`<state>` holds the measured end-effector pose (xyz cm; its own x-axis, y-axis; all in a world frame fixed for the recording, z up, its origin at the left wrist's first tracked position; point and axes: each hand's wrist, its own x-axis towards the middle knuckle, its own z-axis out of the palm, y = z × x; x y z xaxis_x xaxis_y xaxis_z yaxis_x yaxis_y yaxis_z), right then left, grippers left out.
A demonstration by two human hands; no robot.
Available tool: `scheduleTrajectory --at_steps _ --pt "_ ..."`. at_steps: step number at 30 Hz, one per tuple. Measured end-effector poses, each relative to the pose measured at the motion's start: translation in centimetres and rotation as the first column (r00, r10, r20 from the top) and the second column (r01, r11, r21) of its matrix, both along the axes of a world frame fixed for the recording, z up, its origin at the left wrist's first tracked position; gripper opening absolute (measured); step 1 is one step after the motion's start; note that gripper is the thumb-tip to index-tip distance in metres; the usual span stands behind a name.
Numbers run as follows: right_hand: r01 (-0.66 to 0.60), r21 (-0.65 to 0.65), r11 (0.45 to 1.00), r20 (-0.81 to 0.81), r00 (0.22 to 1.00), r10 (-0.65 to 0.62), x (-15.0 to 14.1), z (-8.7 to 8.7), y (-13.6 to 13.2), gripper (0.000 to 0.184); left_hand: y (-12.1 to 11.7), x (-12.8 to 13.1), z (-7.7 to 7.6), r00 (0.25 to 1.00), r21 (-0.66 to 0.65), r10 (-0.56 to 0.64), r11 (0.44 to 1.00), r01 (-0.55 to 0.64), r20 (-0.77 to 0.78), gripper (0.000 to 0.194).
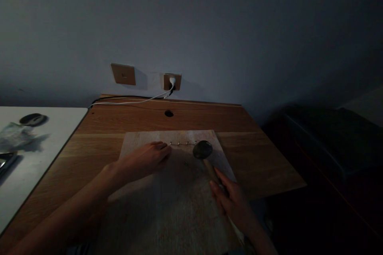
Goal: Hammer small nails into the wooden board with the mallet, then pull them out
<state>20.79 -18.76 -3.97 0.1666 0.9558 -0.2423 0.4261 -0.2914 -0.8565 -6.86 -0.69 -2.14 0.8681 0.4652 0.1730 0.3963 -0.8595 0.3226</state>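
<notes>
Mallet (203,151): handle clamped in right hand (229,198), head beyond. Small metal pieces (178,143): row between mallet's head and left hand (156,156), whose grip is indiscernible.

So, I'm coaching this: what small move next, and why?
Perhaps shift the round-headed tool left, toward the left hand: that hand is beside one end of the row of small metal pieces, the tool in the right hand beside the other.
</notes>
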Motion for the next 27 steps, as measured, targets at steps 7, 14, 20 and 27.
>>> scheduleTrajectory --at_steps 7,14,20,27 --pt "0.050 0.018 0.999 0.016 0.999 -0.050 0.2 -0.6 0.0 0.068 3.4 -3.2 -0.6 0.984 -0.124 0.141 0.984 -0.128 0.105 0.018" --pt "0.048 -0.021 0.999 -0.003 0.999 -0.048 0.1 -0.4 -0.1 0.068 3.9 -1.7 -0.3 0.991 -0.055 0.127 0.991 -0.124 0.036 0.021" --pt "0.036 0.001 0.999 0.010 0.999 -0.036 0.1 -0.3 0.1 0.063 4.2 -0.5 0.8 0.997 -0.044 0.079 0.996 -0.078 0.022 0.027" --pt "0.048 -0.002 0.999 -0.021 0.999 -0.048 -0.2 0.2 0.1 0.066 4.7 0.2 0.6 0.994 -0.219 0.076 0.974 -0.057 0.078 0.028"
